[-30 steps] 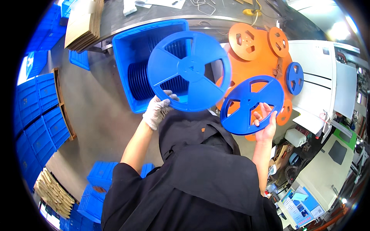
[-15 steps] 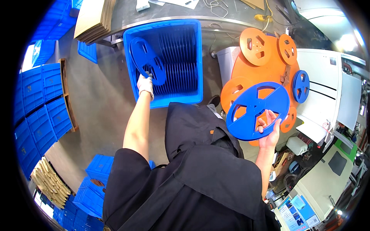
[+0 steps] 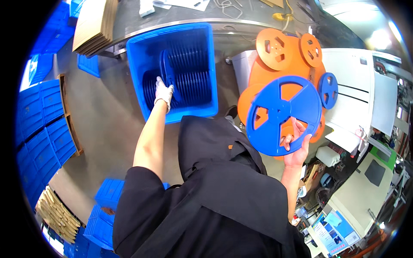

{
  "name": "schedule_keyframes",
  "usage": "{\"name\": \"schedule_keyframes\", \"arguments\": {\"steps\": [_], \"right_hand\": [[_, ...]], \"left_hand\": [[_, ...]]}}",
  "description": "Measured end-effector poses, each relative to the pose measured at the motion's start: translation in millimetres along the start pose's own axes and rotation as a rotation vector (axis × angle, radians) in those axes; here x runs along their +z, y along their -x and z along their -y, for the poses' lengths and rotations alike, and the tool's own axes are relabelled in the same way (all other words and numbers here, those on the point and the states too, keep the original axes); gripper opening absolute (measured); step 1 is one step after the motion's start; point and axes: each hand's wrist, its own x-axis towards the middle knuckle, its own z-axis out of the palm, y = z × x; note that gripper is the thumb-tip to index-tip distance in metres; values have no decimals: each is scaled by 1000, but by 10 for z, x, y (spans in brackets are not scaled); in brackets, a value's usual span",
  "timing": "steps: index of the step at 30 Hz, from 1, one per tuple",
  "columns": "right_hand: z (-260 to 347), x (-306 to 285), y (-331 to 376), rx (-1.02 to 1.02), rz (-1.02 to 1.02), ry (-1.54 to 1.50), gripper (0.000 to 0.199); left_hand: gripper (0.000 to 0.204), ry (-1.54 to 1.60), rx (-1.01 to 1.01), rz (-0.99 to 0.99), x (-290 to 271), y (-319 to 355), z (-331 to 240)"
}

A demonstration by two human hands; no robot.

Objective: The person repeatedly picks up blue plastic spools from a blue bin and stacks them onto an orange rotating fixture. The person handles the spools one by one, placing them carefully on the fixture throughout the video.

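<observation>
My gloved left hand (image 3: 164, 93) is inside the blue bin (image 3: 208, 51), its fingers and thumb at the lower edge of a blue plastic reel flange (image 3: 165, 64). That flange stands nearly edge-on, beside rows of similar thin blue flanges (image 3: 193, 84) standing upright in the bin. Out to the right, my bare right hand (image 3: 297, 144) grips a large blue flange (image 3: 280, 111) by its rim, fingers curled through one of its cut-outs. The large flange is held over an orange round plate (image 3: 269, 77) with several orange discs (image 3: 275, 48) and a smaller blue disc (image 3: 328, 90) around its edge.
A grey worktable (image 3: 185, 15) runs along the far side, with stacked cardboard (image 3: 95, 26) at its left. Stacked blue crates (image 3: 43, 103) stand on the left. A white machine cabinet (image 3: 348, 77) is right of the orange plate. My shoe (image 3: 232, 111) shows below the bin.
The flange in my left hand has gone from tilted and broad-faced to nearly edge-on, lower in the bin. The right-hand flange has turned more face-on. The whole view has shifted slightly.
</observation>
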Motion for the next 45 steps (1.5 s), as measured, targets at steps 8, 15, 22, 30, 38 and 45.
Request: {"name": "schedule_keyframes", "arguments": {"steps": [8,15,22,30,38,45], "right_hand": [[57,110,-50,72,232,-359,52],[-267,284,28,261,322,-486,43],[-131,161,78,226,329,-462,43],[25,89,-54,185,252,-494,51],[229,238,-221,218,280,-603,69],[435,320,-257,-2,292,-282,76]], "left_hand": [[59,-64,956,-264,139,1013,-1299],[68,-28,1548,174,292,2543,-2065],[54,-462,868,-74,167,1261,-1622],[60,-219,1378,-277,-149,1147,-1026],[39,-354,1625,63,-108,1522,-1141],[21,902,367,1146,-27,1758,-780]]}}
